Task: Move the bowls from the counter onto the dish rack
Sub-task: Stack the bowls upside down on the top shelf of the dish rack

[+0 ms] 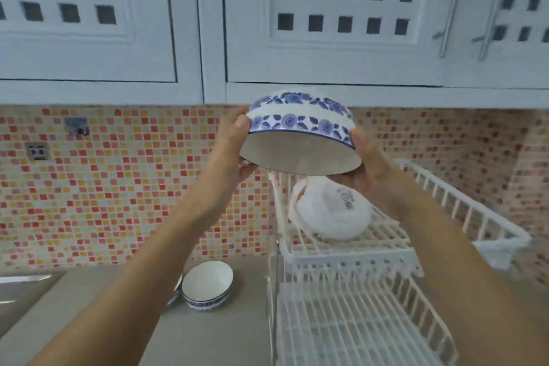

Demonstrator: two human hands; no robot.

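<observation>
I hold a large white bowl with blue flower bands (pixel 300 134) upside down and tilted, above the top tier of the white dish rack (pixel 350 258). My left hand (pixel 234 140) grips its left rim and my right hand (pixel 368 166) grips its right rim. A white bowl (pixel 329 211) lies upside down on the rack's top tier, under the held bowl. On the grey counter (pixel 214 336), left of the rack, a smaller blue-rimmed bowl (pixel 207 285) stands upright. Part of another dish (pixel 176 294) shows behind my left forearm.
White wall cabinets (pixel 326 38) hang close above the held bowl. A mosaic-tile backsplash (pixel 118 187) runs behind, with a wall socket (pixel 38 151). The rack's lower tier (pixel 356 324) has bare wire slots. A sink edge (pixel 17 294) is at the far left.
</observation>
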